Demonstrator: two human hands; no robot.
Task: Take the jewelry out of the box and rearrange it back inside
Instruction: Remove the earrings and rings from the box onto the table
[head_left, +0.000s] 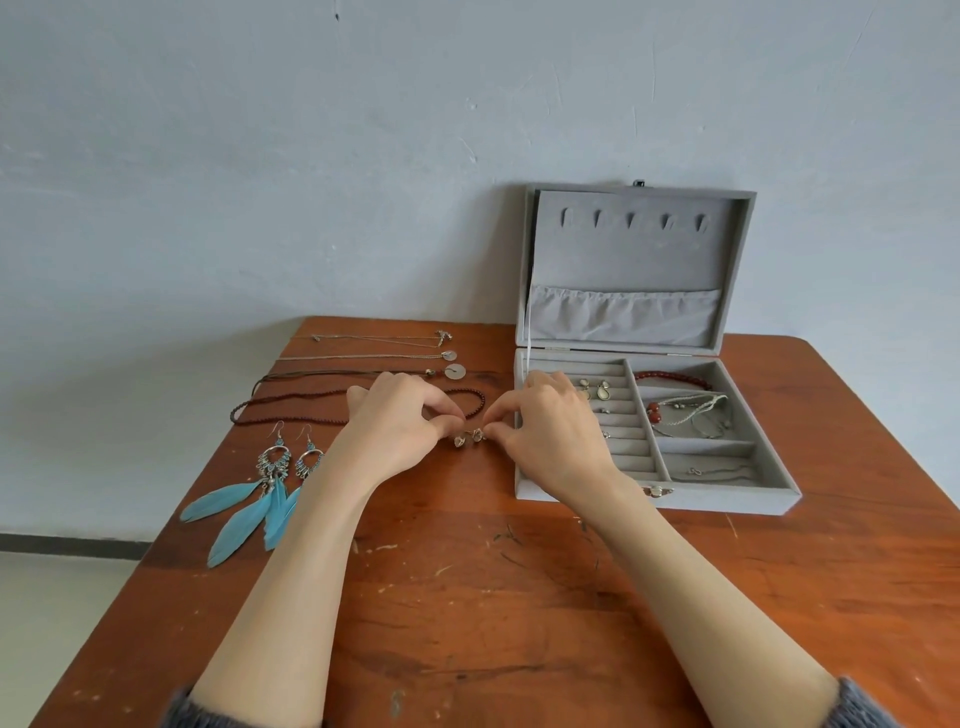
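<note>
Two small earrings (469, 439) are lying on the wooden table (519, 597), just left of the grey jewelry box (657, 499), and both hands are meeting over them. The left hand (400, 426) is coming from the left with its fingers curled, thumb and forefinger close together, their tips touching the left earring. The right hand (550, 431) is coming from the right with its fingers curled too, thumb and forefinger pinching at the right earring. The earrings are sitting between the two sets of fingertips, touching each other or nearly so; I cannot tell if they are lifted from the table.

The earrings are looking pale and rounded, with a metal rim, and are very small; finer detail is not clear.

The box is standing open, its lid leaning against the wall. Inside, small pieces are sitting in the ring rolls, and a red bead bracelet (670, 376) is lying in the far right compartment. To the left on the table, several necklaces (363, 358) are lying in rows, and a pair of blue feather earrings (260, 493) is lying near the left edge.
</note>
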